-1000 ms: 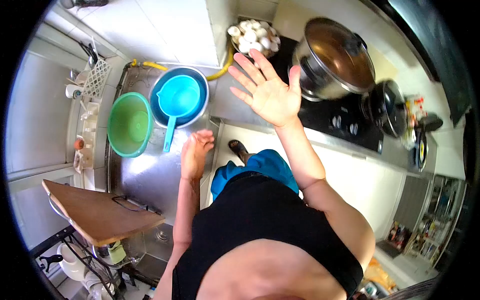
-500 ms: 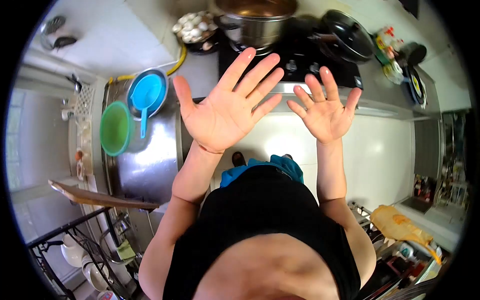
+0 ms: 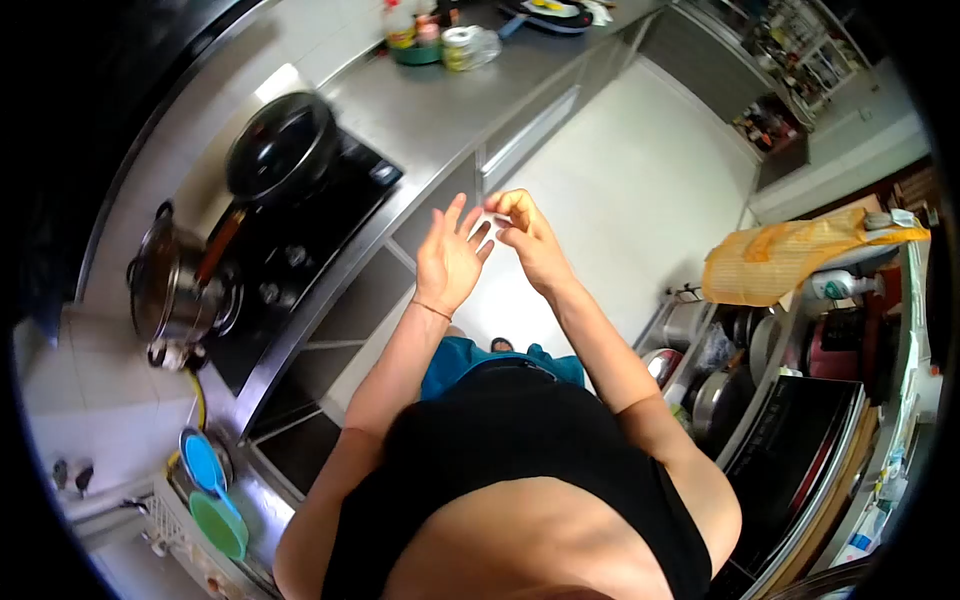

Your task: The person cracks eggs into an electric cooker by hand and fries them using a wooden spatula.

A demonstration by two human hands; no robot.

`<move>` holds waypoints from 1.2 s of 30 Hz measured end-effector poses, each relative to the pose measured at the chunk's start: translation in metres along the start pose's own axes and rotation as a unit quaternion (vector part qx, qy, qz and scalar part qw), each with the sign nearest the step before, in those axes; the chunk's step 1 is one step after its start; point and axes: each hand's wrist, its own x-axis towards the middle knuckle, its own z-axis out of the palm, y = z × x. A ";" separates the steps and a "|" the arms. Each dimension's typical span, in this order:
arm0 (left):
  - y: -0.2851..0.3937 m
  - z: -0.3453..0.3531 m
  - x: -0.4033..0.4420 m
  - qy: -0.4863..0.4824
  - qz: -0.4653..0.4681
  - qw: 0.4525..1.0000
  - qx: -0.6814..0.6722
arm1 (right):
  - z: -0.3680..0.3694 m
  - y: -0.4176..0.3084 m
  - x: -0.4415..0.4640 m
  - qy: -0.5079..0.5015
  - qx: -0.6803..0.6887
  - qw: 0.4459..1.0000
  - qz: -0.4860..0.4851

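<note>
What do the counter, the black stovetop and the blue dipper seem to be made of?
Counter: probably stainless steel, satin grey with soft reflections. Black stovetop: likely glass, judging by its smooth, glossy face, though enamelled metal is possible. Blue dipper: apparently plastic, one bright colour from cup to handle.

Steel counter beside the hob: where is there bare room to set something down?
The counter has a bare patch between the hob and the green tray. The hob is crowded with the black pan and the steel pot; containers crowd the tray.
</note>
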 end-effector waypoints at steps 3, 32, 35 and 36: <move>-0.032 0.025 0.073 0.000 -0.076 0.996 -0.036 | -0.053 -0.016 0.016 0.060 -0.229 0.963 -0.132; -0.153 0.159 0.700 -0.192 0.042 0.905 0.378 | -0.582 -0.029 0.461 0.159 -0.006 0.986 -0.048; -0.186 0.136 0.763 -0.187 0.250 0.716 0.625 | -0.610 -0.016 0.487 0.068 0.309 0.946 0.076; -0.191 0.117 0.778 -0.207 0.282 0.604 0.716 | -0.616 -0.015 0.492 0.059 0.346 0.931 0.103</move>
